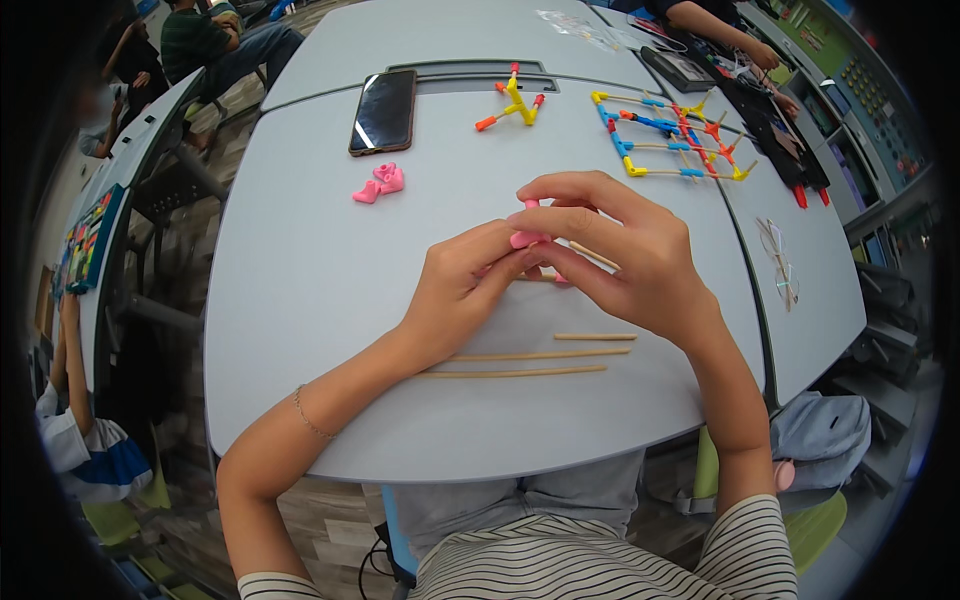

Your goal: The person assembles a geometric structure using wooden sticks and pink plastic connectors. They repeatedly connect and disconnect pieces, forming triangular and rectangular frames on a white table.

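Note:
Over the middle of the table, both hands meet around a pink plastic connector. My left hand pinches it from the left, partly hiding it. My right hand has thumb and fingers closed on its other side. One wooden stick runs out under the right fingers, and another with a pink end piece shows just below; how these join is hidden. Nearer me lie a short wooden stick and two longer ones, side by side on the table.
Farther off are a loose pile of pink connectors, a dark phone and a small yellow-and-red connector piece. A stick frame with coloured joints stands at the far right, eyeglasses nearer. Other people sit around the table.

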Demonstrator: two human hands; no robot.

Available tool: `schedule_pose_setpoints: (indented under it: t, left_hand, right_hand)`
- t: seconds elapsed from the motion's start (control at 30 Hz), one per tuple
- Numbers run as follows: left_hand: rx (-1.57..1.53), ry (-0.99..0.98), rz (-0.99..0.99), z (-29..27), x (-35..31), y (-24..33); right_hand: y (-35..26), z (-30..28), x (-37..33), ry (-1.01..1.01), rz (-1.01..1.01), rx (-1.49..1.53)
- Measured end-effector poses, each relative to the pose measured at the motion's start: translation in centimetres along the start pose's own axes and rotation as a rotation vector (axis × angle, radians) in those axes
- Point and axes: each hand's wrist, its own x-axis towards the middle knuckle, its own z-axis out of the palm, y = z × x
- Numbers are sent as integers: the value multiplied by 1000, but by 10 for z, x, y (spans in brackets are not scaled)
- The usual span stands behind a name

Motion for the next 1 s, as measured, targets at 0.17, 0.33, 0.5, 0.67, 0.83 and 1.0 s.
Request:
schedule_pose_setpoints:
  t: [0.17,0.33,0.5,0.67,0.83,1.0]
  left_hand:
    - [10,-3,-10,0,-1,-2]
    - [21,37,31,2,0,-7]
    - [6,13,-5,2,1,-7]
    - [8,-20,-28,-1,0,-8]
    - [23,-18,-66,-1,0,-5]
    - [17,14,-56,2,-1,-7]
  right_hand:
    - [-2,0,-1,13,-54,-89]
    - [-3,-2,2,13,-86,-162]
    - [3,0,-2,30,-34,-101]
    - [4,-4,-3,-20,19,-15]
    - [1,-5,-4,-35,99,14]
    - [0,-1,-6,-2,116,15]
